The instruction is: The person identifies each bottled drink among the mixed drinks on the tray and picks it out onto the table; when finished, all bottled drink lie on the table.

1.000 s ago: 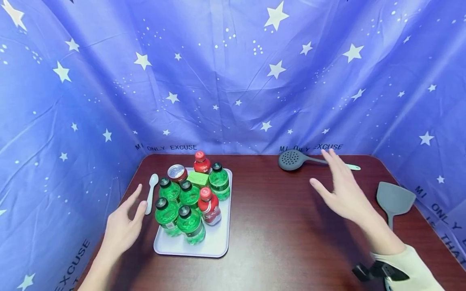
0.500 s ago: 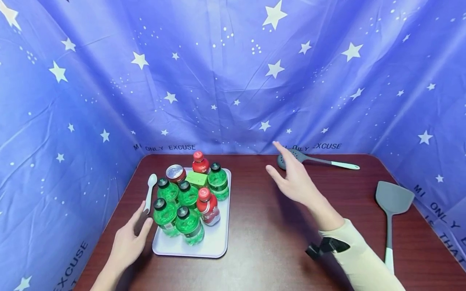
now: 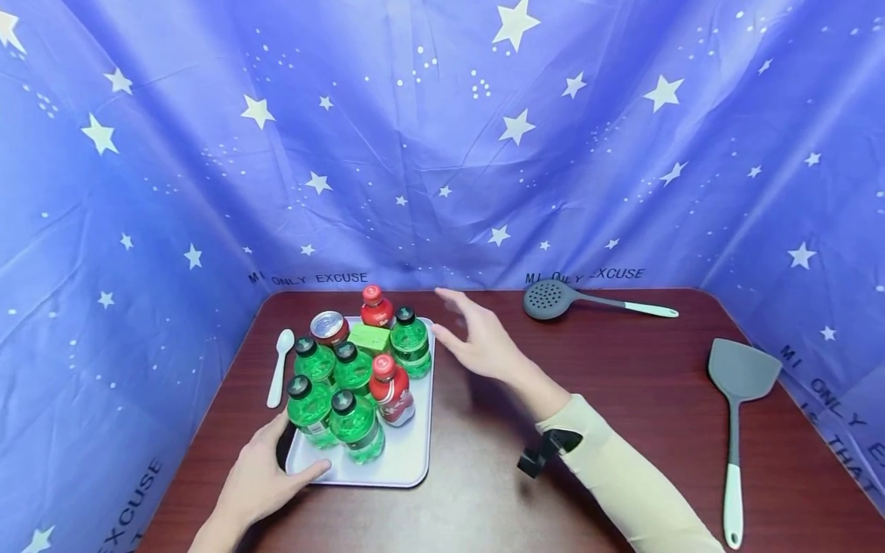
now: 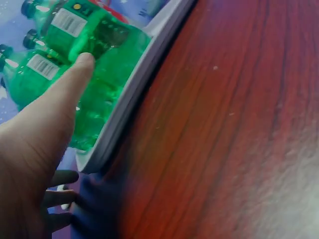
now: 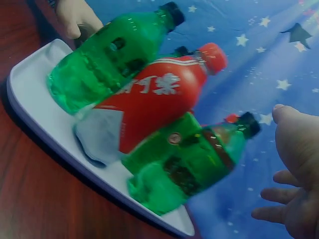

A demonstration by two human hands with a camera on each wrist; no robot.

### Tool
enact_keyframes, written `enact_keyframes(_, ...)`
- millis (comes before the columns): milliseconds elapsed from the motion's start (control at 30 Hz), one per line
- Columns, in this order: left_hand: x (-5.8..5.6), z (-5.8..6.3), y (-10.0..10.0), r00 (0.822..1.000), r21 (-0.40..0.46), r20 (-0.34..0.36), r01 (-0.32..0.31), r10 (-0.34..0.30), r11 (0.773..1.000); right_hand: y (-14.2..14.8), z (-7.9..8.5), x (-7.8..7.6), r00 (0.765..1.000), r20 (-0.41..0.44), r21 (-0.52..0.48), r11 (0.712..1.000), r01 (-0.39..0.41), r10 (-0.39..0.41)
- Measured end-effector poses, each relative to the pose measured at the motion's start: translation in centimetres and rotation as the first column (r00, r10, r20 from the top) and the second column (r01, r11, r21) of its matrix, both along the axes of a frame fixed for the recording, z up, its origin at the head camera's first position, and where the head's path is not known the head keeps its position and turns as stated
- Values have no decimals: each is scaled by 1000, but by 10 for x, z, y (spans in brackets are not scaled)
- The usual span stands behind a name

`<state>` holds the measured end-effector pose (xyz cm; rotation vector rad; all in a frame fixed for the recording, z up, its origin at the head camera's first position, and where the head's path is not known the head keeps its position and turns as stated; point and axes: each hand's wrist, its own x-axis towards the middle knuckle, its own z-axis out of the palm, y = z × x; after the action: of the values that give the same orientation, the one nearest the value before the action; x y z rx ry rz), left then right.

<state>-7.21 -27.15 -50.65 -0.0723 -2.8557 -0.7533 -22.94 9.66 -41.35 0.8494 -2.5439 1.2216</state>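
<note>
A white tray carries several green bottles with black caps, two red bottles, a red can and a green block-shaped item. My left hand is at the near left corner of the tray, its thumb reaching over the rim and its fingers outside the left side. Whether it touches the tray I cannot tell. Just off the far right side, my right hand is spread with nothing in it, beside a green bottle in the right wrist view.
A white spoon lies left of the tray. Toward the back right rests a grey skimmer with a pale handle. A grey spatula lies near the right edge of the dark wooden table. Starry cloth hangs around the table.
My right hand has swept left from near the skimmer's handle to the tray's right side. My left hand has moved from beside the spoon to the near left corner. The tray stays put.
</note>
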Motion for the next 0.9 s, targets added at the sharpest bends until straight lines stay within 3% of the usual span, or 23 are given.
enact_keyframes(300, 1, 2, 9, 997, -66, 72, -22, 27, 998, -36, -18, -8, 998, 0, 57, 996, -63, 63)
enact_keyframes(633, 0, 4, 10, 996, -168, 85, -11, 25, 986, -46, -37, -9, 998, 36, 86, 994, -64, 61)
enact_keyframes(900, -4, 3, 12, 996, -162, 91, 5, 10, 987, -44, -40, -13, 999, 32, 45, 998, -41, 39)
